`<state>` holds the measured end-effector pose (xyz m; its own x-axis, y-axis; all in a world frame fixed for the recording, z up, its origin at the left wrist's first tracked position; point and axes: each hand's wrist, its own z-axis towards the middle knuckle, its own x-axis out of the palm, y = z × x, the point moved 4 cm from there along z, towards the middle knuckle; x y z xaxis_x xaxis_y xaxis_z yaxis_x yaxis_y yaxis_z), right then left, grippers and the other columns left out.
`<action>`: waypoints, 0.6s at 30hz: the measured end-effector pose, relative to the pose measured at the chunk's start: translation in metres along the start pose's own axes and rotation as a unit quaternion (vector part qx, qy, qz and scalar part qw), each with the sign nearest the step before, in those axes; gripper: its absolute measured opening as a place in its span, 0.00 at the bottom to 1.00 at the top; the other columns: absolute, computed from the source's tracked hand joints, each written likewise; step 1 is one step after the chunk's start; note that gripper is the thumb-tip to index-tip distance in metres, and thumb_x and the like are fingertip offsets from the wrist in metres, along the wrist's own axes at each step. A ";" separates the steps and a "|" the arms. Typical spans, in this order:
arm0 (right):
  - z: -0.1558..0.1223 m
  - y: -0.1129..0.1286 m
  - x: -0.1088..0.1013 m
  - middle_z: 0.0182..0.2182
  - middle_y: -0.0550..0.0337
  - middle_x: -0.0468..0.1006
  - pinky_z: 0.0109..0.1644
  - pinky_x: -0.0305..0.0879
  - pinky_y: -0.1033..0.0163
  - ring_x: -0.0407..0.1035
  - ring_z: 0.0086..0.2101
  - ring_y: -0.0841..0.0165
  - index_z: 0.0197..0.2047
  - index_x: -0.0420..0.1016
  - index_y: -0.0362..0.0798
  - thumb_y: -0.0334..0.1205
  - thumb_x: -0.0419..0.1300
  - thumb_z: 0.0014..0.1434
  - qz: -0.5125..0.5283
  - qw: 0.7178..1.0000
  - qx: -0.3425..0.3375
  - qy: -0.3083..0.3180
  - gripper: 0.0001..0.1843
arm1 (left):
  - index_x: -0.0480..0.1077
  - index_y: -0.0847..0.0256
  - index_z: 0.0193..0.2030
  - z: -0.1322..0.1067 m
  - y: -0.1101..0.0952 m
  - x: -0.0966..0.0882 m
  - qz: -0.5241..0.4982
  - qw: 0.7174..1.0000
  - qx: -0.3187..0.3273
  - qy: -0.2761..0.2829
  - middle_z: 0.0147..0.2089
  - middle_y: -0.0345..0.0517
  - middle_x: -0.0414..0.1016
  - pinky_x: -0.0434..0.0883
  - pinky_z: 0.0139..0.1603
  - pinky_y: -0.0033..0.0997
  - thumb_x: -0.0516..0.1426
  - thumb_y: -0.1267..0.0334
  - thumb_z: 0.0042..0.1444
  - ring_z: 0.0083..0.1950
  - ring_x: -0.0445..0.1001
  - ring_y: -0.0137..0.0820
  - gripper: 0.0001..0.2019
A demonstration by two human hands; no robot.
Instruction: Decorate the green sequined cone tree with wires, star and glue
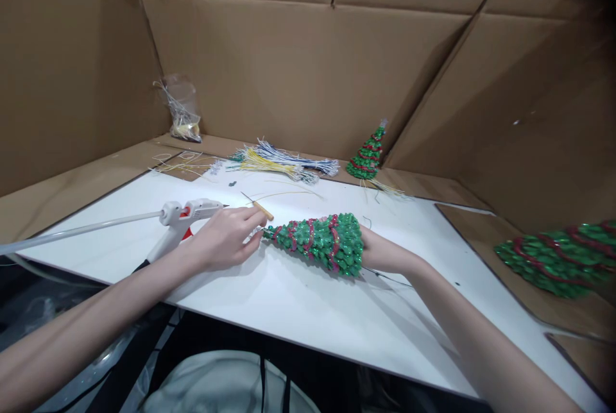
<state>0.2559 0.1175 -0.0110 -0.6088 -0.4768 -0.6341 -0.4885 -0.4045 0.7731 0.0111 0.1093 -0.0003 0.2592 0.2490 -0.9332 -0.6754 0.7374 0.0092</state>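
Observation:
A small green Christmas tree [312,243] with red garlands lies on its side above the white board, its tip pointing left. The fingers of my left hand [231,236] are pinched at that narrow tip, where something small and pale shows between them. Into the tree's wide base goes my right hand [371,247]; its fingers are hidden inside. Just beyond my left fingers lies an awl [264,211] with a wooden handle. A thin dark wire [389,279] trails from near the base.
A white glue gun [185,217] with a long glue stick stands left. Behind lie bundles of yellow wires [269,166] and white wires [298,160]. A second tree [366,156] stands at the back, another tree [558,259] at right. A plastic bag [183,108] leans against the cardboard wall [269,67].

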 end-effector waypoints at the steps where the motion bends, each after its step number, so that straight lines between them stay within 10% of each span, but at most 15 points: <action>1: 0.000 0.000 0.000 0.53 0.54 0.75 0.56 0.67 0.53 0.69 0.52 0.54 0.50 0.73 0.45 0.34 0.60 0.50 0.002 1.000 0.001 0.000 0.22 | 0.64 0.62 0.40 0.000 0.000 -0.001 0.005 1.000 -0.008 0.013 0.38 0.44 0.73 0.63 0.36 0.31 0.48 0.68 0.60 0.35 0.71 0.32 0.06; 18: 0.000 -0.002 0.002 0.46 0.55 0.79 0.50 0.70 0.53 0.72 0.46 0.55 0.44 0.75 0.45 0.31 0.59 0.48 0.015 0.999 -0.021 -0.043 0.17 | 0.61 0.60 0.25 0.020 -0.001 0.004 -0.039 0.992 -0.044 0.109 0.25 0.38 0.71 0.49 0.26 0.27 0.49 0.66 0.53 0.24 0.63 0.27 0.07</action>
<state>0.2553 0.1168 -0.0137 -0.6753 -0.4214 -0.6053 -0.4431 -0.4242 0.7897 0.0265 0.1224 0.0033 0.1640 0.0447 -0.9855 -0.7189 0.6895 -0.0883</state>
